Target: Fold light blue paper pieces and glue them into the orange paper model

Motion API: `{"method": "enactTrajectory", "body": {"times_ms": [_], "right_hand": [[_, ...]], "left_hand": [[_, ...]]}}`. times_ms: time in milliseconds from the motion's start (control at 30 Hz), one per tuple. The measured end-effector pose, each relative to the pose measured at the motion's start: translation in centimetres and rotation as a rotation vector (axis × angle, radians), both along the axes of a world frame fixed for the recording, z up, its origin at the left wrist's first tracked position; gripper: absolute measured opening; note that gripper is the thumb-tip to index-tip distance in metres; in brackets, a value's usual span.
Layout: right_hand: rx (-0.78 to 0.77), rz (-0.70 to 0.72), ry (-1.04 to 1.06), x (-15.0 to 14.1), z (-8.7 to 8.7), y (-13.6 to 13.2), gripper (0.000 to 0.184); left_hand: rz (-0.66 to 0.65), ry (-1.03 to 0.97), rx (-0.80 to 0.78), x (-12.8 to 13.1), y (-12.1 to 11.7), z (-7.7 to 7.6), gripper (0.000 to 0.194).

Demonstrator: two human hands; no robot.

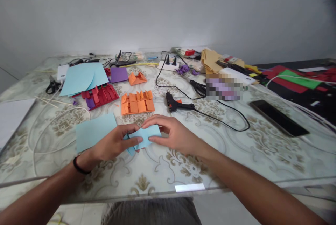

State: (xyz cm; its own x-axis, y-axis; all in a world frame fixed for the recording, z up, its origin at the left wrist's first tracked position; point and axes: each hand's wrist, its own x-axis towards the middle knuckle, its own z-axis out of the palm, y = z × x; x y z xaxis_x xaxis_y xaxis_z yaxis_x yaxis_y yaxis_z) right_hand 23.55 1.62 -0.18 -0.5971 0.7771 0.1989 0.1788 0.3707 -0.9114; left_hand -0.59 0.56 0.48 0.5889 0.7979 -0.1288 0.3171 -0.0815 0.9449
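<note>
A small light blue paper piece (144,137) lies near the table's front edge, partly folded. My left hand (115,144) pinches its left side, thumb on top. My right hand (172,132) holds its right side, fingers closed over the top edge and thumb under the lower edge. A larger light blue sheet (94,132) lies flat just left of my left hand. Behind the hands sit folded orange paper pieces (138,102) and a black glue gun (174,104) with its cord.
Red folded pieces (102,95), purple paper (119,74), big blue sheets (80,78), two pairs of scissors (52,85) (198,86), a power strip (168,65), a phone (278,117) and brown paper (211,60) are spread over the glass table (236,155). Coloured sheets (299,79) lie far right.
</note>
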Motion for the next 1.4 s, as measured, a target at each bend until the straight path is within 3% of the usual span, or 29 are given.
{"method": "enactTrajectory", "body": {"times_ms": [167, 367, 700, 1167, 1400], "right_hand": [[-0.038, -0.016, -0.029, 0.2, 0.0, 0.2, 0.031], [-0.064, -0.067, -0.082, 0.3, 0.2, 0.1, 0.026], [0.233, -0.119, -0.139, -0.1, 0.5, -0.5, 0.017], [0.334, -0.059, -0.166, 0.2, -0.3, -0.3, 0.027], [0.334, -0.055, -0.083, -0.2, -0.5, -0.4, 0.013]], "left_hand": [[0.181, 0.002, 0.036, -0.1, 0.4, -0.1, 0.022], [0.240, -0.035, 0.018, -0.2, 0.5, 0.0, 0.022], [0.200, 0.026, -0.068, -0.4, 0.0, -0.1, 0.033], [0.226, 0.148, 0.065, -0.2, -0.3, -0.3, 0.031], [0.084, 0.263, 0.346, 0.5, -0.8, -0.1, 0.023]]}}
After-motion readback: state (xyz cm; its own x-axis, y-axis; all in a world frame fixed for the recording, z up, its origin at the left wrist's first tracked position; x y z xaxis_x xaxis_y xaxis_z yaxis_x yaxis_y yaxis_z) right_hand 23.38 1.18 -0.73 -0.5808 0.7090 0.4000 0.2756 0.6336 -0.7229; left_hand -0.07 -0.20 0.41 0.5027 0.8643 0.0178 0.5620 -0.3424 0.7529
